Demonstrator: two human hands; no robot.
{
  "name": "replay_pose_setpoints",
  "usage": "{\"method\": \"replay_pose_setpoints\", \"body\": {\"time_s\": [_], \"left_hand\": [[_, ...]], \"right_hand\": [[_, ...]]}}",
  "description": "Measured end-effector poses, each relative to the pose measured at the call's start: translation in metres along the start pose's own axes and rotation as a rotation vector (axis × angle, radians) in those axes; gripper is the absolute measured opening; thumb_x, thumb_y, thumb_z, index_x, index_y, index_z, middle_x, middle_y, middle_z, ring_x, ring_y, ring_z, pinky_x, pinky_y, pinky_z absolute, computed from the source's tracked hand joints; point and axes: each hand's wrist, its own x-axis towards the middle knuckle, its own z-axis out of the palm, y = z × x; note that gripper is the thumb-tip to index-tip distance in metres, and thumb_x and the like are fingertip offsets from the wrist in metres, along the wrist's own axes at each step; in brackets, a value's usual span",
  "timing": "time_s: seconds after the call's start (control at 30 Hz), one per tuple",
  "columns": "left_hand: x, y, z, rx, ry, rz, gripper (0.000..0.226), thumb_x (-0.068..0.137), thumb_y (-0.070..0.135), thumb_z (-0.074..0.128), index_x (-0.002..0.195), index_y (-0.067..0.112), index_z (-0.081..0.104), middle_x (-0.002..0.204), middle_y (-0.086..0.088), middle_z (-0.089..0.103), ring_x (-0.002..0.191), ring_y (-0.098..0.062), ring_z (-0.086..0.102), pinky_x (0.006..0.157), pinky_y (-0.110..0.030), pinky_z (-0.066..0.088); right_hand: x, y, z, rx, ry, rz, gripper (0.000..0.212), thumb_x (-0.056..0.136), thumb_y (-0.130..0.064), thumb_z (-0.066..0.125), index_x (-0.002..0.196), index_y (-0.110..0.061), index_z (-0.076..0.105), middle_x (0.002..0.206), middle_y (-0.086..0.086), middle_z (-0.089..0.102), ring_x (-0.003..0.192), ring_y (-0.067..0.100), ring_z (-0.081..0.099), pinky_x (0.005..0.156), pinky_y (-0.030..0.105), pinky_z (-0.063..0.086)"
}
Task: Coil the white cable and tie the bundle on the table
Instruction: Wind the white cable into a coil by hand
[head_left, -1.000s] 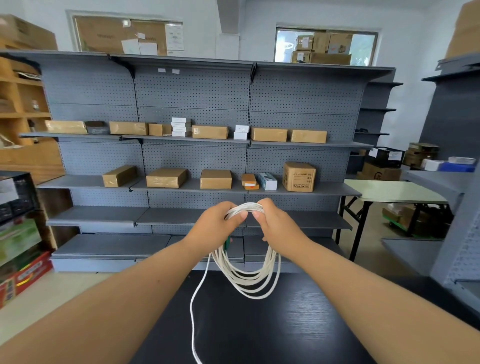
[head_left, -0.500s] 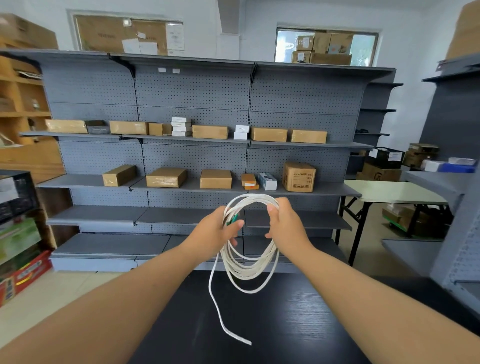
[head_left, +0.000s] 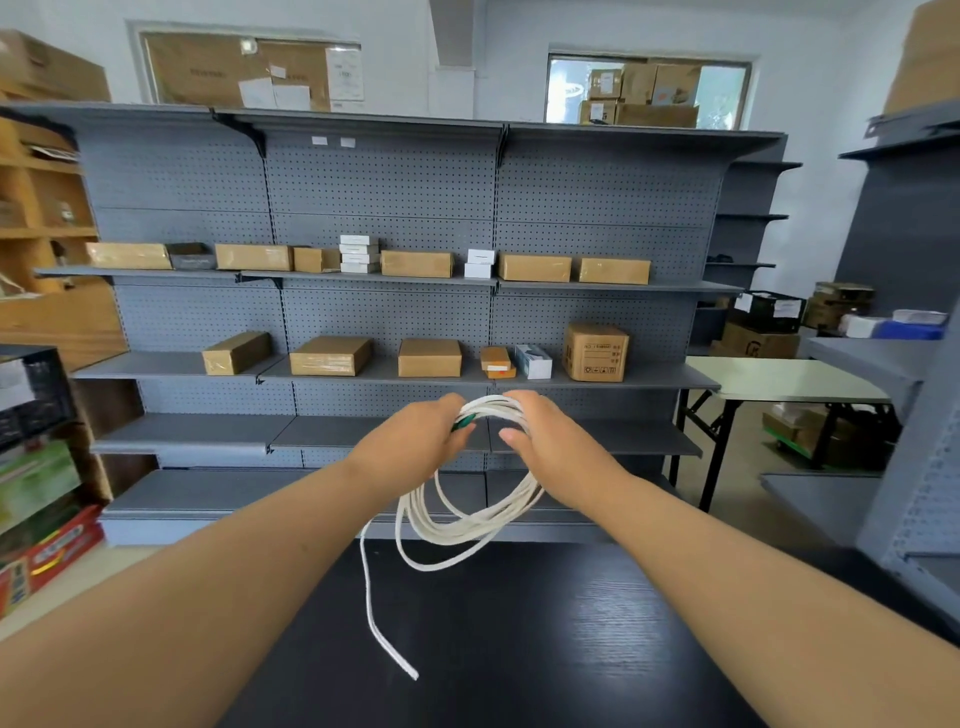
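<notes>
1. Our left hand (head_left: 410, 441) grips the top of the coiled white cable (head_left: 467, 527), fingers curled over the strands. A small green piece (head_left: 463, 422) shows at its fingertips. It may be the tie, but we cannot tell.
2. Our right hand (head_left: 550, 447) holds the same top arc just beside the left, fingers curled over the strands and thumb under them. The hands are near each other, with a short stretch of cable between them.
3. The coil hangs below both hands, held up in the air over the far edge of the black table (head_left: 545, 649). Its lowest loops appear clear of the tabletop.
4. The loose tail (head_left: 370, 597) leaves the bundle on the left-hand side. It drops almost straight down, then slants towards us at its end. That end lies over the table; we cannot tell whether it touches.
5. So the tail is below us and nearer the left hand, with the coil between it and the right hand.
6. We judge the coiling nearly done, with this tail the last length to gather in.
7. The left hand is nearer but busy pinning the loops, so the right would likely reach down across the coil.
8. If either grip loosens too far, the loops could spill.
</notes>
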Motion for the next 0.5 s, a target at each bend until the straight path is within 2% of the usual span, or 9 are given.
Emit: {"method": "replay_pose_setpoints", "body": {"time_s": [0.1,0.23,0.3,0.37,0.5], "left_hand": [[0.002,-0.001,-0.002,0.088,-0.067,0.039,0.026,0.098,0.030,0.040,0.109,0.008,0.049,0.093,-0.015,0.063,0.083,-0.031,0.059,0.075,-0.045,0.047],[0.004,-0.003,-0.001,0.096,-0.074,0.052,0.025,0.097,0.031,0.042,0.104,0.009,0.050,0.092,-0.014,0.064,0.081,-0.031,0.059,0.074,-0.046,0.048],[0.002,-0.003,0.002,0.013,-0.057,0.032,0.022,0.096,0.031,0.045,0.101,0.011,0.052,0.087,-0.012,0.063,0.078,-0.029,0.058,0.071,-0.042,0.047],[0.000,-0.002,0.006,-0.108,-0.015,-0.011,0.020,0.094,0.031,0.048,0.097,0.013,0.053,0.078,-0.007,0.060,0.072,-0.025,0.057,0.067,-0.039,0.045],[-0.002,0.002,0.013,-0.254,0.055,-0.095,0.019,0.092,0.035,0.052,0.081,0.021,0.045,0.065,0.006,0.049,0.059,-0.010,0.047,0.051,-0.025,0.033]], "right_hand": [[0.000,-0.003,0.000,-0.066,-0.047,0.002,0.039,0.098,-0.027,0.040,0.136,-0.017,0.035,0.135,0.007,0.044,0.111,0.024,0.051,0.090,0.035,0.041],[-0.001,-0.006,0.003,-0.112,-0.074,0.005,0.025,0.100,-0.026,0.034,0.119,-0.013,0.043,0.111,0.008,0.051,0.087,0.024,0.051,0.071,0.035,0.039],[-0.002,-0.006,0.005,-0.135,-0.043,0.001,0.022,0.100,-0.027,0.032,0.112,-0.012,0.043,0.100,0.006,0.049,0.080,0.024,0.048,0.065,0.035,0.036],[-0.003,-0.007,0.006,-0.140,-0.013,0.009,0.021,0.101,-0.027,0.031,0.108,-0.012,0.043,0.093,0.005,0.046,0.076,0.023,0.046,0.064,0.036,0.036],[-0.003,-0.008,0.007,-0.080,0.018,0.069,0.013,0.100,-0.025,0.033,0.096,-0.015,0.038,0.088,0.004,0.044,0.077,0.023,0.049,0.073,0.047,0.052]]}}
